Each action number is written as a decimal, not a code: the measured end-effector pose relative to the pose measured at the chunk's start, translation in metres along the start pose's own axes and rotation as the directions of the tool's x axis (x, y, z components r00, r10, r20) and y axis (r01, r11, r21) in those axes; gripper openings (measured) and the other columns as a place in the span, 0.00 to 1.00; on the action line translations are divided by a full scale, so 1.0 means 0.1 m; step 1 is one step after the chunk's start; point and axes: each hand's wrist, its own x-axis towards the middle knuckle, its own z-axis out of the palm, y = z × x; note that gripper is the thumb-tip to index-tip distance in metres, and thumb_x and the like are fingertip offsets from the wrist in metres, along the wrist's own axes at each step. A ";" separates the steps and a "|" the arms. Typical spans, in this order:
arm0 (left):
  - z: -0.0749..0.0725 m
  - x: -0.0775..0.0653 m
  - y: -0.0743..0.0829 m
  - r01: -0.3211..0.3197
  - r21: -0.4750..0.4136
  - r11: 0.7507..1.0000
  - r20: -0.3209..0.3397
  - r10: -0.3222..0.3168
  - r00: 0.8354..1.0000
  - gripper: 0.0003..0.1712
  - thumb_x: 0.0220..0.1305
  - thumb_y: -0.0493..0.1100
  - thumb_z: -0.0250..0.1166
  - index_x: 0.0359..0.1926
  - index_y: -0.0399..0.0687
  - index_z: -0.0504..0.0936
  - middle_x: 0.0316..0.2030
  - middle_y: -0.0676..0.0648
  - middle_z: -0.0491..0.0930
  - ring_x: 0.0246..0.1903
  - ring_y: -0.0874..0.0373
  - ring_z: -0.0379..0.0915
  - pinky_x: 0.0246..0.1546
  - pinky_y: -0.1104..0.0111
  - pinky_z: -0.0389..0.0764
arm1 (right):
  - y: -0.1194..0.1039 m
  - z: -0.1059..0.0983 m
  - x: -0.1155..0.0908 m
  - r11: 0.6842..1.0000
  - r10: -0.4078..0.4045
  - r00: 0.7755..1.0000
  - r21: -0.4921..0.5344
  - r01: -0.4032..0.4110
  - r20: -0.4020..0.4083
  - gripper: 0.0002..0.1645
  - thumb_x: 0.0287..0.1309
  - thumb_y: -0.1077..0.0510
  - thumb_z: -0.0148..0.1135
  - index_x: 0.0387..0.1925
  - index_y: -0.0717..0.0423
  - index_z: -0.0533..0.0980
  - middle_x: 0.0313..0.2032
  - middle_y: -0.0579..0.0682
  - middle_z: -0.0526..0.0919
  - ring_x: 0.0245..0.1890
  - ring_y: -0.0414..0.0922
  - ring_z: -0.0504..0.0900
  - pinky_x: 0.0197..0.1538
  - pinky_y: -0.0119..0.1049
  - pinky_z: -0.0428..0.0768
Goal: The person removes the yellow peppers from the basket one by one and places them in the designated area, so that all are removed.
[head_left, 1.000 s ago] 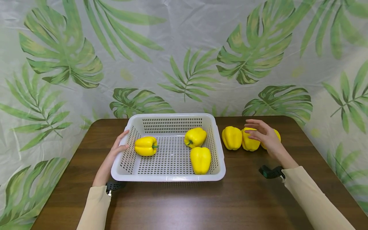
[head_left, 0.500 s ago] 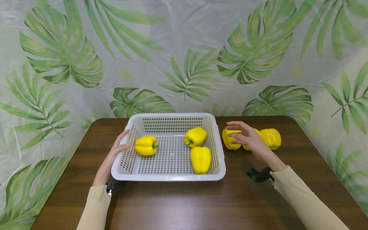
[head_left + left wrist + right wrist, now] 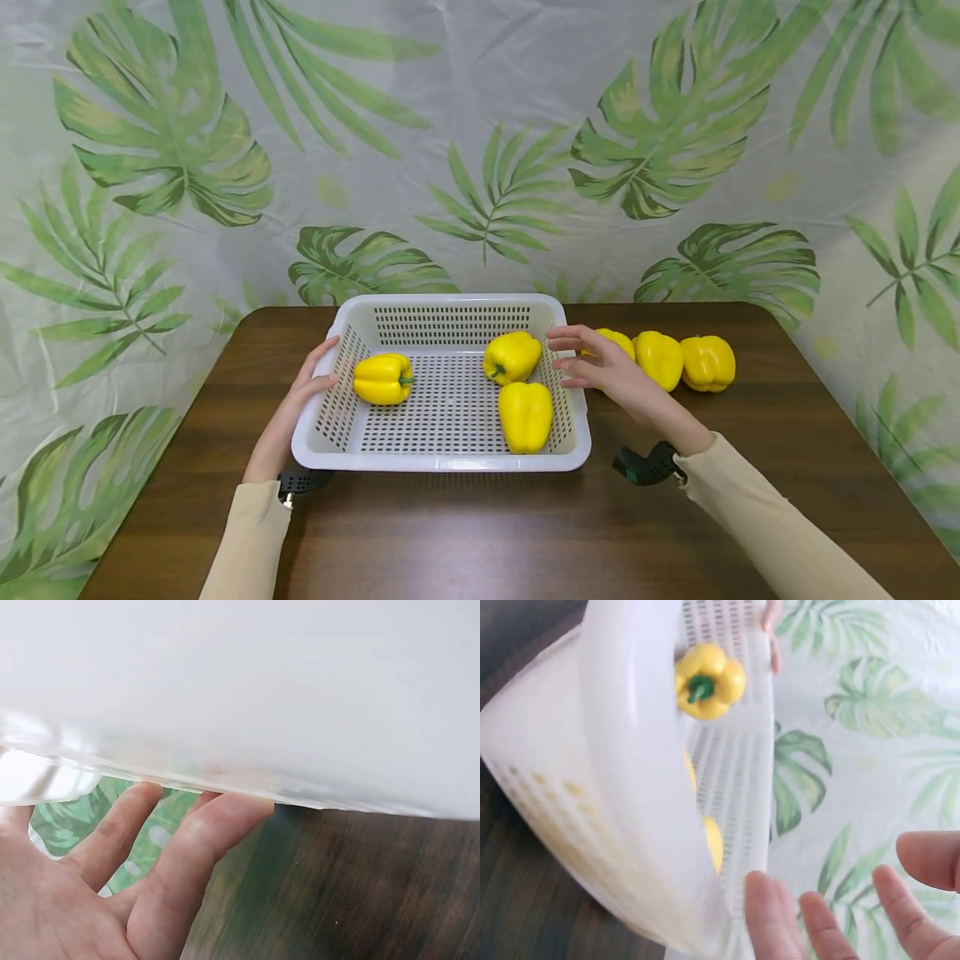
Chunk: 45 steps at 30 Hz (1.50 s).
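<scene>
A white plastic basket with slotted walls holds three yellow bell peppers: one at the left and two at the right. My left hand grips its left rim, thumb and fingertips curled over the edge. The left wrist view shows the thumb bent up to the rim. My right hand holds nothing, its fingers spread near the right rim. In the right wrist view the fingertips overlap the basket's corner. Three more yellow bell peppers lie behind that hand, the nearest partly hidden.
A dark brown wooden table carries everything. Right behind it hangs a white cloth with green leaves. A black wrist strap is on the right wrist, another on the left.
My right hand has moved left, from over the peppers at the right to the basket's right rim, uncovering the farther peppers. The left hand and the basket stay in place.
</scene>
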 end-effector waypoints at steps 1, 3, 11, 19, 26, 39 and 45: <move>0.00 0.00 0.00 0.001 -0.001 1.000 -0.002 -0.001 1.000 0.36 0.69 0.32 0.39 0.73 0.67 0.52 0.73 0.34 0.33 0.65 0.35 0.43 0.48 0.63 0.74 | 0.00 0.02 0.00 1.000 0.007 1.000 -0.009 -0.007 0.009 0.28 0.67 0.60 0.53 0.65 0.61 0.61 0.62 0.66 0.64 0.57 0.62 0.70 0.52 0.51 0.75; 0.00 0.00 0.00 0.002 -0.004 1.000 -0.001 -0.002 1.000 0.36 0.69 0.32 0.39 0.72 0.68 0.53 0.73 0.34 0.33 0.65 0.35 0.42 0.48 0.63 0.74 | -0.01 0.06 0.00 1.000 0.019 0.999 -0.024 -0.018 0.026 0.28 0.67 0.60 0.53 0.66 0.61 0.61 0.62 0.66 0.64 0.57 0.62 0.70 0.53 0.53 0.73; 0.01 0.01 0.00 0.001 -0.004 1.000 -0.004 -0.001 1.000 0.36 0.69 0.32 0.40 0.72 0.69 0.53 0.73 0.34 0.34 0.65 0.36 0.45 0.48 0.63 0.74 | -0.01 0.23 0.02 0.995 0.061 0.994 -0.089 -0.053 0.088 0.29 0.68 0.58 0.53 0.66 0.63 0.60 0.63 0.68 0.62 0.58 0.63 0.68 0.56 0.56 0.70; 0.01 0.01 -0.01 -0.017 -0.007 1.000 0.005 0.017 1.000 0.36 0.68 0.31 0.39 0.72 0.67 0.54 0.72 0.33 0.33 0.64 0.38 0.46 0.48 0.64 0.74 | -0.03 0.41 0.07 0.977 0.067 0.993 -0.209 -0.045 0.099 0.27 0.66 0.60 0.53 0.64 0.64 0.63 0.62 0.66 0.64 0.61 0.66 0.61 0.57 0.58 0.66; 0.02 0.01 -0.01 0.005 -0.005 1.000 -0.007 -0.005 1.000 0.36 0.69 0.32 0.40 0.72 0.68 0.53 0.73 0.34 0.34 0.64 0.38 0.46 0.48 0.63 0.74 | 0.01 0.55 0.11 0.951 0.018 0.992 -0.308 0.022 0.127 0.25 0.64 0.64 0.53 0.62 0.65 0.66 0.61 0.64 0.67 0.61 0.62 0.62 0.60 0.59 0.61; -0.01 0.03 -0.01 -0.015 0.006 1.000 -0.010 0.015 1.000 0.35 0.68 0.32 0.40 0.70 0.70 0.58 0.72 0.32 0.35 0.59 0.50 0.57 0.47 0.66 0.74 | 0.09 0.68 0.16 0.886 0.096 0.995 -0.457 -0.080 0.011 0.32 0.57 0.62 0.58 0.63 0.66 0.66 0.64 0.69 0.61 0.64 0.63 0.59 0.61 0.60 0.58; 0.01 0.02 0.00 0.002 -0.003 1.000 -0.014 -0.002 1.000 0.36 0.68 0.32 0.39 0.72 0.68 0.54 0.72 0.34 0.34 0.65 0.37 0.46 0.47 0.64 0.74 | 0.13 0.72 0.20 0.850 0.131 0.991 -0.511 -0.128 -0.030 0.33 0.55 0.62 0.59 0.63 0.68 0.67 0.64 0.73 0.58 0.64 0.65 0.57 0.62 0.60 0.59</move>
